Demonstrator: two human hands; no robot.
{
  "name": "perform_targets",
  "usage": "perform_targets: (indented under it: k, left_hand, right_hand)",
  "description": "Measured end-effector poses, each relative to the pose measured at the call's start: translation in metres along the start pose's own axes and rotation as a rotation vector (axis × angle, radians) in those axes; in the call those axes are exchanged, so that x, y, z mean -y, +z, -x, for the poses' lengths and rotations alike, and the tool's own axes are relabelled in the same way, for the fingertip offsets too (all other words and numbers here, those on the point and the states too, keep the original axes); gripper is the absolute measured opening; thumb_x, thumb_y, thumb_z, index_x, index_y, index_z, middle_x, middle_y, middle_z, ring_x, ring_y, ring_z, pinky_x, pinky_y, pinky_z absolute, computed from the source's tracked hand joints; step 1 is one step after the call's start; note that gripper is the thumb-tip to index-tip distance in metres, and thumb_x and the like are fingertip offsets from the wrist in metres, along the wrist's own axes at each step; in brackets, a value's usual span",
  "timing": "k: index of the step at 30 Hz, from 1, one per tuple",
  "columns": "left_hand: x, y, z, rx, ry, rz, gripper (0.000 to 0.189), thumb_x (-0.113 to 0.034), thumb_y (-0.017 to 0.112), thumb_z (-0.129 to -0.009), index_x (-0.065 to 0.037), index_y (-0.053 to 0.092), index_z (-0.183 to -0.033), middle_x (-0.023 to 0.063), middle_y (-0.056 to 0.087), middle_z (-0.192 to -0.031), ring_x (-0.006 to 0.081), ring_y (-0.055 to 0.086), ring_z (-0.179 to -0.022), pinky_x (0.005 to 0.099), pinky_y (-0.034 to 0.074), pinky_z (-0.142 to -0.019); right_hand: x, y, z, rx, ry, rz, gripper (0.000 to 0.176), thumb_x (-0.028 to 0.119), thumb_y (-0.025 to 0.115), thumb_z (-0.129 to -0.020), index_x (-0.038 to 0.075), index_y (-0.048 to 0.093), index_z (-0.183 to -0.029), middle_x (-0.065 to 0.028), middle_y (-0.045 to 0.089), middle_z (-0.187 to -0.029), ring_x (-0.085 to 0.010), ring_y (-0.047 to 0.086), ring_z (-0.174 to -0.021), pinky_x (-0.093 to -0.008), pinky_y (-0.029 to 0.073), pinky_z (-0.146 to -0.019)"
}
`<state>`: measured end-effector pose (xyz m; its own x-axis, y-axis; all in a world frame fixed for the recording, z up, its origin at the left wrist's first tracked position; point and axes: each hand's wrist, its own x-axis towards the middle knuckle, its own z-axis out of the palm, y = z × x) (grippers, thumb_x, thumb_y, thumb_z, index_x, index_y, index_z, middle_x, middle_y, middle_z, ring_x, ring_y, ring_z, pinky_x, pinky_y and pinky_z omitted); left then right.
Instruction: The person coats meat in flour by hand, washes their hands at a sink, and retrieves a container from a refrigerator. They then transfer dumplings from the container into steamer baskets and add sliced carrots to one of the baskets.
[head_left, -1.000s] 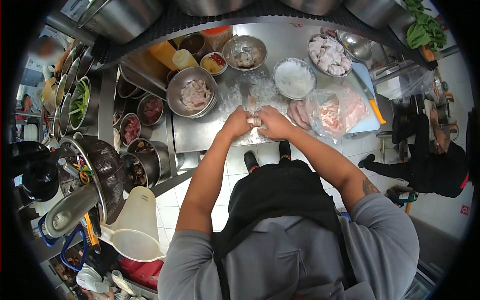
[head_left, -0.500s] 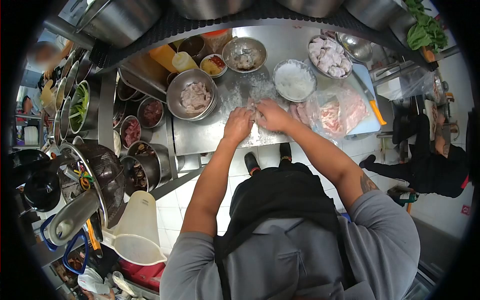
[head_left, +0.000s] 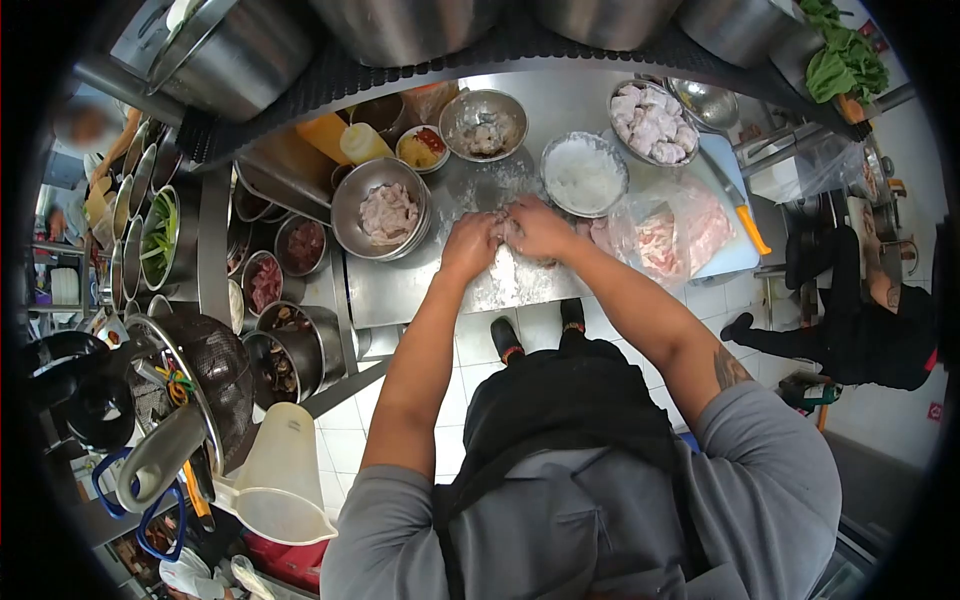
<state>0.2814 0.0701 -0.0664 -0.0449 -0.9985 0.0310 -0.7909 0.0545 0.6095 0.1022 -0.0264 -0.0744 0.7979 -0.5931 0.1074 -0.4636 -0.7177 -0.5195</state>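
Both hands meet over the flour-dusted steel counter, fingers curled together. My left hand and my right hand pinch a small, pale piece of raw meat between them, mostly covered by the fingers. Right of my right hand stands a bowl of white flour. Beside it, a clear plastic bag holds pale pink raw meat. Left of my hands, pale meat strips lie in stacked steel bowls. Flour-coated pieces fill a bowl at the back right.
An orange-handled knife rests on a pale cutting board. A steel bowl with a little meat and a squeeze bottle stand at the back. Pots line the overhead shelf. A person in black is at the right.
My hands stay together at the same spot on the counter, with the fingers shifted slightly around the meat. The whole view has tilted a little, so the counter appears lower.
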Motion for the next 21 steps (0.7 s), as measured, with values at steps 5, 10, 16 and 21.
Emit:
perform_targets:
  k: [5, 10, 16, 21]
  left_hand:
    - [-0.001, -0.012, -0.011, -0.191, -0.063, -0.027, 0.041, -0.010, 0.067, -0.078, -0.001, 0.062, -0.119, 0.0195, 0.062, -0.122, 0.0381, 0.053, -0.118, 0.0456, 0.041, -0.104]
    - [0.008, 0.012, -0.023, -0.139, 0.086, -0.130, 0.045, -0.008, 0.066, -0.077, 0.002, 0.059, -0.121, 0.0202, 0.064, -0.119, 0.0411, 0.054, -0.117, 0.0451, 0.044, -0.102]
    - [-0.020, 0.007, -0.022, -0.199, -0.391, 0.729, 0.042, 0.000, 0.063, -0.082, 0.003, 0.055, -0.123, 0.0149, 0.065, -0.117, 0.0322, 0.064, -0.106, 0.0391, 0.050, -0.094]
    - [-0.060, -0.014, 0.001, -0.266, -0.479, 1.616, 0.036, 0.002, 0.055, -0.092, -0.001, 0.051, -0.128, 0.0105, 0.063, -0.120, 0.0217, 0.064, -0.107, 0.0351, 0.052, -0.093]
  right_hand:
    - [0.000, -0.006, -0.010, -0.015, -0.026, -0.119, 0.040, 0.019, 0.061, -0.081, -0.002, 0.060, -0.114, -0.0244, 0.061, -0.112, -0.0436, 0.055, -0.110, -0.0492, 0.043, -0.100]
    - [-0.005, -0.003, -0.026, -0.033, 0.134, -0.153, 0.043, 0.015, 0.059, -0.083, -0.004, 0.057, -0.121, -0.0252, 0.061, -0.116, -0.0437, 0.055, -0.112, -0.0474, 0.045, -0.098]
    - [-0.002, -0.009, -0.012, -0.056, 0.472, -0.682, 0.046, 0.013, 0.060, -0.089, -0.002, 0.052, -0.132, -0.0188, 0.063, -0.120, -0.0297, 0.062, -0.105, -0.0374, 0.049, -0.090]
    - [0.032, -0.046, 0.012, -0.050, 0.456, -1.123, 0.036, 0.011, 0.060, -0.094, 0.000, 0.056, -0.128, -0.0078, 0.066, -0.106, -0.0142, 0.058, -0.094, -0.0288, 0.048, -0.083]
